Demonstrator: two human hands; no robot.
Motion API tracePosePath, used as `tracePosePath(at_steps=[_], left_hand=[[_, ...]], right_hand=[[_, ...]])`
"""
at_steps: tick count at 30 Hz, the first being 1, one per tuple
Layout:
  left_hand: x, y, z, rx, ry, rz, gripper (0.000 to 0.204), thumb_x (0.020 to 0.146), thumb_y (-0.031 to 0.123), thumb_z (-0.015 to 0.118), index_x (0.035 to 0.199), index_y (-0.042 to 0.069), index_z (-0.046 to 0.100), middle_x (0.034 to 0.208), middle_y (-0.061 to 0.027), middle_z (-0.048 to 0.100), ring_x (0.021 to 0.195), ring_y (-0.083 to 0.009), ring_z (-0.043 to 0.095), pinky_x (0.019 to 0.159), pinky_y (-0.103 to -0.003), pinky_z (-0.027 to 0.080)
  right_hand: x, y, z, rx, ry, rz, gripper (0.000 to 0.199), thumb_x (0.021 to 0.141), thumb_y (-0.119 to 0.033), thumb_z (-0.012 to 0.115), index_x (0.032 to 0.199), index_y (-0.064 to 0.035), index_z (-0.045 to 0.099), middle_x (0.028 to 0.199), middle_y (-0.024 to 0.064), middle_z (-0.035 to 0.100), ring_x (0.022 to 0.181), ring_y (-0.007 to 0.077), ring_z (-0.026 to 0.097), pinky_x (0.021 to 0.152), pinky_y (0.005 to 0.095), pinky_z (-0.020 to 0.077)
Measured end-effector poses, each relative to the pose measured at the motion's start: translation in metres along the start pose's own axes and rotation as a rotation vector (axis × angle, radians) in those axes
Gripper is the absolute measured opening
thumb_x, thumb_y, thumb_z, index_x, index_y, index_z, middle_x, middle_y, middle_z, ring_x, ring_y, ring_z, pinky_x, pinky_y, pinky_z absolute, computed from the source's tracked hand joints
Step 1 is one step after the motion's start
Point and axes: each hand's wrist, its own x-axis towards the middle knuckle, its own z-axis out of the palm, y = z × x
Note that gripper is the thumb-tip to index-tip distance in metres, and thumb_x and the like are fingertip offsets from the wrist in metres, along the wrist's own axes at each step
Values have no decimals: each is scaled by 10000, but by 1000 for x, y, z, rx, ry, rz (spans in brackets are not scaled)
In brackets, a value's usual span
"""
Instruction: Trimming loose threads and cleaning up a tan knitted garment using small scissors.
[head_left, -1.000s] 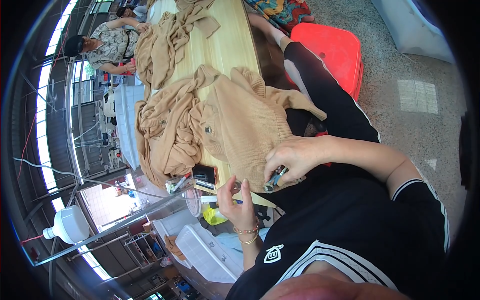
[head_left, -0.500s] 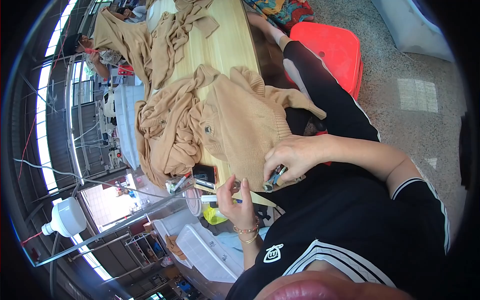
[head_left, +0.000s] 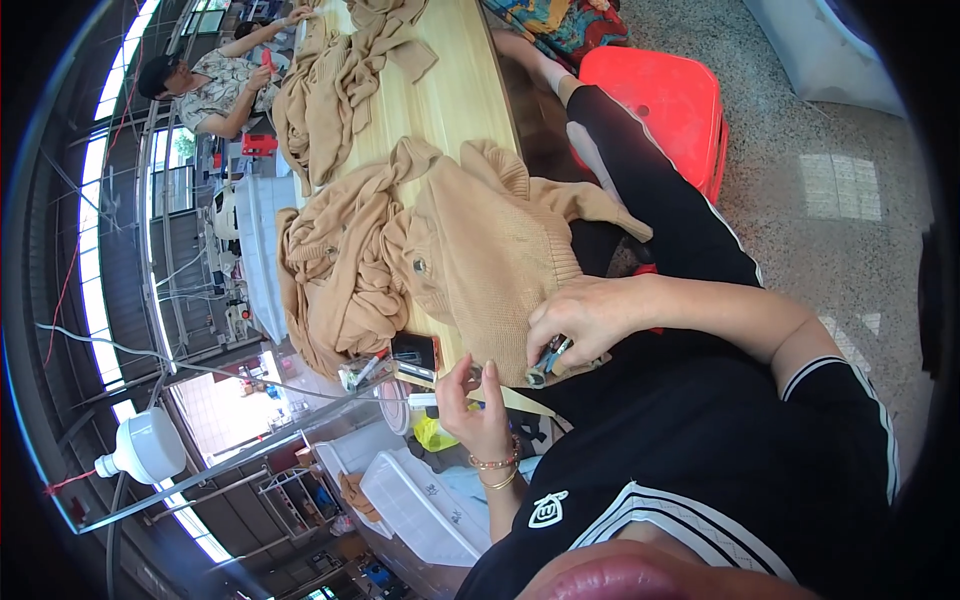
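Note:
A tan knit sweater lies over the table's near edge, with a ribbed hem and one sleeve hanging toward my lap. On its lower part my right hand is closed around a small tool with blue and dark parts; the fingers hide most of it, so its exact kind does not show. My left hand, with bracelets on its wrist, is raised beside the sweater's edge. Its thumb and fingers are bent but apart, and I can make out nothing held between them.
More tan knitwear is heaped on the wooden table. A dark phone-like box lies near my left hand. White plastic bins stand to the left, a red stool at the right. A co-worker sits across the table.
The co-worker has lowered the tan garment that was held up, and now shows more fully with an arm stretched out. My hands have hardly moved; the view has shifted slightly.

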Motion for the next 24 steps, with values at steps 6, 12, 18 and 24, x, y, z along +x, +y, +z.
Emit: tracePosePath(at_steps=[6, 12, 18, 24], left_hand=[[1, 1, 0, 12, -2, 8, 294, 817, 49, 773, 1090, -8, 678, 913, -98, 620, 674, -154, 613, 639, -274, 477], [3, 0, 0, 20, 1, 21, 299, 818, 49, 771, 1094, -11, 676, 898, -97, 611, 676, -159, 608, 645, -277, 477], [1, -4, 1, 10, -16, -6, 296, 822, 55, 768, 1095, -11, 676, 882, -92, 600, 685, -162, 606, 646, -280, 474], [-2, 0, 0, 10, -3, 10, 288, 822, 46, 761, 1092, -11, 679, 875, -89, 596, 687, -162, 606, 646, -282, 474]], right_hand=[[1, 4, 3, 22, 11, -8, 283, 804, -200, 705, 1072, -111, 718, 984, 71, 694, 937, 271, 671, 779, 400, 526], [3, 2, 1, 19, -2, 14, 283, 801, -203, 702, 1069, -110, 717, 988, 70, 693, 943, 271, 669, 786, 398, 525], [2, 3, 1, 46, -28, 47, 289, 799, -210, 703, 1071, -113, 717, 991, 63, 693, 950, 269, 667, 790, 396, 524], [0, 1, 2, 39, -15, 16, 293, 801, -216, 705, 1075, -114, 716, 1003, 63, 692, 959, 267, 665, 796, 396, 523]])
